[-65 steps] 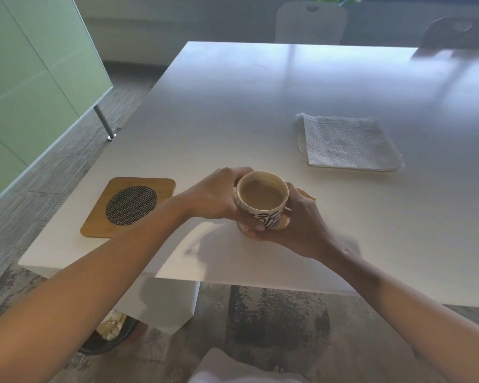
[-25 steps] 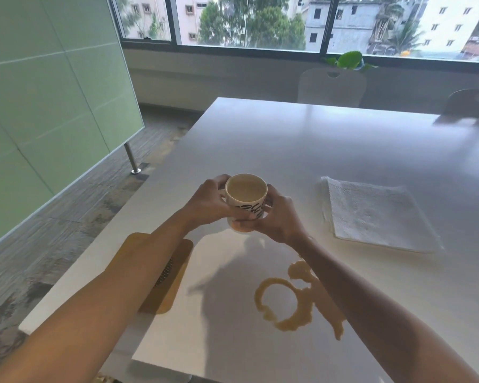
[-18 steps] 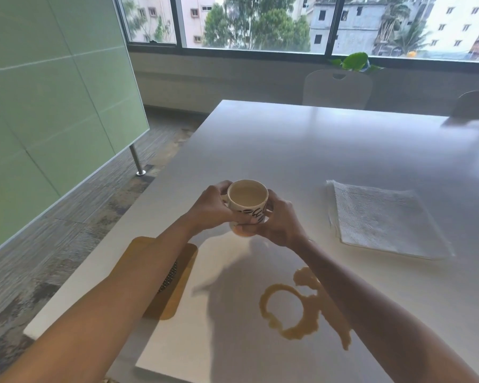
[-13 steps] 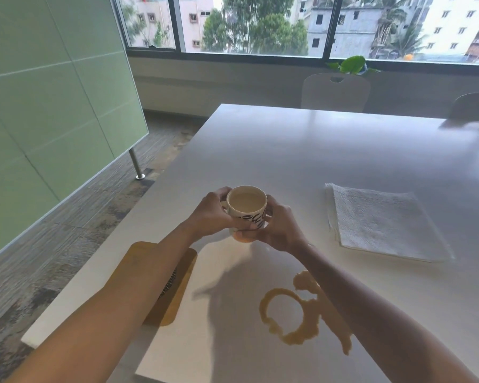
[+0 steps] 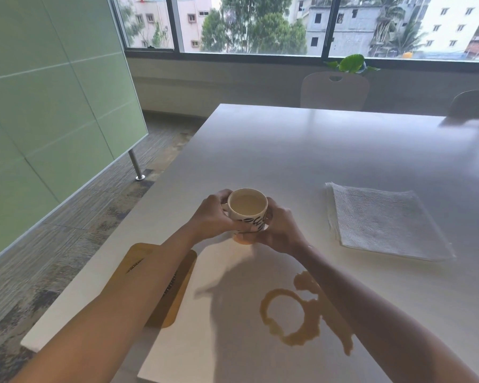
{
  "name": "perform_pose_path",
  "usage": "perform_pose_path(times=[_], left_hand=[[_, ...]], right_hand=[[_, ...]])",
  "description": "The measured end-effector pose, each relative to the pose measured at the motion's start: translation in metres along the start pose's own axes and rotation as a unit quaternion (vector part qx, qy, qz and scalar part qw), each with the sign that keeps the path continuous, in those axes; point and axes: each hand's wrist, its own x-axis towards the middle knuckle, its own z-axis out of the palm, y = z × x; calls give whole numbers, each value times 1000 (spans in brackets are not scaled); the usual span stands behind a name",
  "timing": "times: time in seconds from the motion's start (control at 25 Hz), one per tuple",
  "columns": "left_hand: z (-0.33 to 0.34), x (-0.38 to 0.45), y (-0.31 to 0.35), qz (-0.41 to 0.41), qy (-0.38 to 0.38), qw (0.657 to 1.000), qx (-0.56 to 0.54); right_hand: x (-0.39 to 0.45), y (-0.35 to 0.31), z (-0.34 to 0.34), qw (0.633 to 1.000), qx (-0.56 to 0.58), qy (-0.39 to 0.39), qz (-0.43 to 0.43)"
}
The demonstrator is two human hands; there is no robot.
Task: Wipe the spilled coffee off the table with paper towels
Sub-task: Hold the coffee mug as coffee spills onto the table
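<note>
Cup shifted away from the near edge; coffee ring now exposed on table.
Left hand [image 5: 210,217] and right hand [image 5: 280,229] both wrapped around the cup [image 5: 248,210], held beyond the spilled coffee [image 5: 302,313] on the table [image 5: 302,150]. Paper towels [image 5: 382,219] folded, untouched, to the right, well apart from the spill. Wiping not begun; judged next: set cup down, fetch towels.

We see a far window [image 5: 260,23] with daylight; a green partition [image 5: 39,106] left; two chairs [image 5: 334,91] beyond; grey floor [image 5: 67,230].
</note>
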Motion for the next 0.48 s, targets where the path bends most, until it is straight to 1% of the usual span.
perform_pose_path(times=[0.24, 0.36, 0.44, 0.48], left_hand=[[0, -1, -2, -10, -3, 1000, 2], [-1, -3, -1, -4, -2, 1000, 14], [-1, -8, 1, 16, 24, 1000, 1], [1, -11, 4, 29, 52, 998, -8]], right_hand=[[0, -6, -3, 1000, -16, -19, 3], [-4, -13, -6, 998, -54, -37, 2], [-10, -19, -14, 995, -90, -45, -17], [-13, -20, -21, 993, -106, -45, -31]])
